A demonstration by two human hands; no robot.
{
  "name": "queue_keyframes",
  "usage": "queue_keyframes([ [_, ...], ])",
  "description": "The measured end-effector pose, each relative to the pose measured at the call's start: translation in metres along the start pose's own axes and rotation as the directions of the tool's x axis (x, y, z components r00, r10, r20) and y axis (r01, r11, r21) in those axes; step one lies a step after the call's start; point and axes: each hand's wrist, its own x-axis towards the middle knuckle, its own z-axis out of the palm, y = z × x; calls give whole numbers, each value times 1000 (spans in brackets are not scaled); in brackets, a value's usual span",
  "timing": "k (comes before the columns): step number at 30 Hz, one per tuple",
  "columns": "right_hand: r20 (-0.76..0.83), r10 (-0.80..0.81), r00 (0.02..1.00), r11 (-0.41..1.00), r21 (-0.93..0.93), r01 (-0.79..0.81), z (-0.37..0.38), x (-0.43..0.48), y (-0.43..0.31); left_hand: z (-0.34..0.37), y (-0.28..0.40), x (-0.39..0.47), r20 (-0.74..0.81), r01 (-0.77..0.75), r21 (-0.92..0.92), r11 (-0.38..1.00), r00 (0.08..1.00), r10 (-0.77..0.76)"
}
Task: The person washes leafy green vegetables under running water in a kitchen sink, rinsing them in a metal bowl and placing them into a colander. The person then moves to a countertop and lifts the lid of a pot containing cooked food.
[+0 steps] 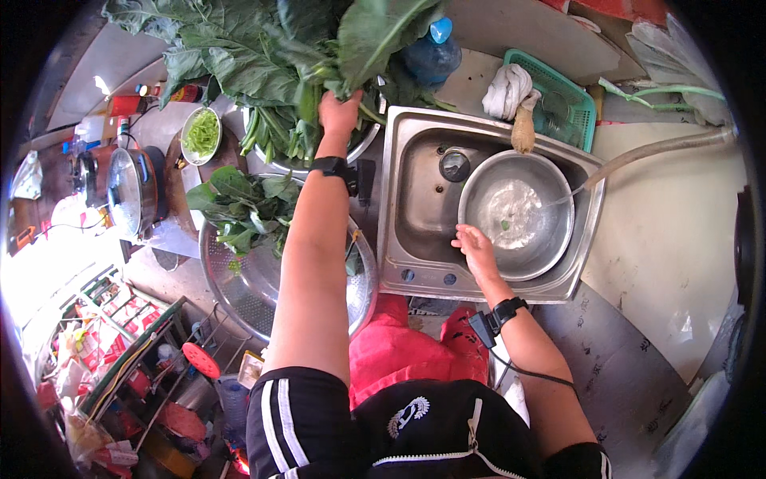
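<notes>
My left hand (340, 114) reaches forward and is closed around the stems of large leafy greens (245, 66). The greens are heaped over a metal bowl (371, 133), which they mostly cover. Near the left rim of a round metal basin (538, 251), my right hand (476, 248) is half curled with nothing in it. That basin stands in a stainless steel sink (419, 203); a thin stream of water runs into it from a hose (652, 149), and a small green leaf scrap (505, 225) lies inside. Under my left forearm, more cut greens (251, 209) lie in a perforated metal colander (257, 299).
Behind the sink are a green plastic basket (583, 114), a white cloth (505, 90), a loofah-like scrubber (523, 132) and a blue plastic bottle (431, 60). At left stand a bowl of chopped greens (201, 136), a lidded pan (125, 191) and a cluttered wire rack (161, 371).
</notes>
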Motion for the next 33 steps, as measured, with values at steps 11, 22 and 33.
queue_keyframes([
  [11,89,-159,983,987,19,158,13,-15,-25,-162,64,-31,139,153,-853,499,988,-65],
  [22,20,-574,819,808,-149,570,-13,-75,-139,-163,155,-105,254,-43,-394,918,955,154],
  [33,373,-892,256,-104,-720,686,-84,-124,-225,-64,221,-235,669,-384,6,923,688,281],
])
